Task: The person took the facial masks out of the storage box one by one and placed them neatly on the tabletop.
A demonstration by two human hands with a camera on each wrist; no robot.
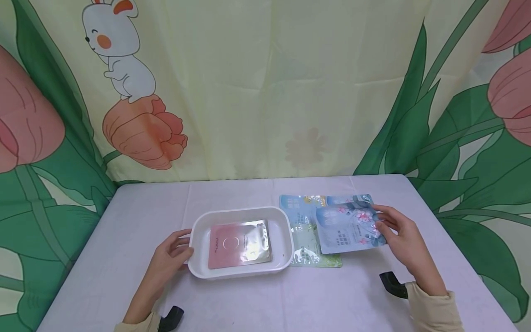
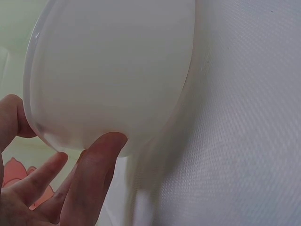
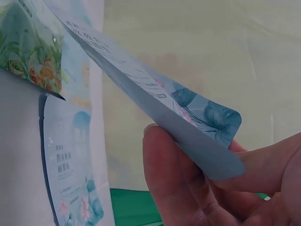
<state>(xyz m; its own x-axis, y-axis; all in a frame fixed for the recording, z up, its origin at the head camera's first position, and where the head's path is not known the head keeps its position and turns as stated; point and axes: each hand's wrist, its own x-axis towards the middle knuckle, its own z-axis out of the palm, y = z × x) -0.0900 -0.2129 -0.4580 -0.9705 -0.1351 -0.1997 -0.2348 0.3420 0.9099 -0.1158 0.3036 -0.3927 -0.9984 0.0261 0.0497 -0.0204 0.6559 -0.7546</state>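
Note:
My right hand (image 1: 402, 240) pinches a blue sheet mask packet (image 1: 346, 230) with pink flowers by its right edge, between thumb and fingers. In the right wrist view the held packet (image 3: 141, 89) is tilted and raised above the other packets. My left hand (image 1: 168, 253) grips the left end of a white plastic tray (image 1: 240, 275); in the left wrist view the thumb (image 2: 96, 155) lies on the tray's outer wall (image 2: 117, 70) and other fingers meet its rim. Inside the tray lies a pink and silver packet (image 1: 238, 244) marked PMPM.
On the table right of the tray lie a light blue packet (image 1: 292, 207), a green packet (image 1: 304, 244) and another blue packet (image 1: 348, 198), partly covered by the held one. A white cloth covers the table (image 1: 249, 304). Behind it hangs a printed curtain (image 1: 249, 92).

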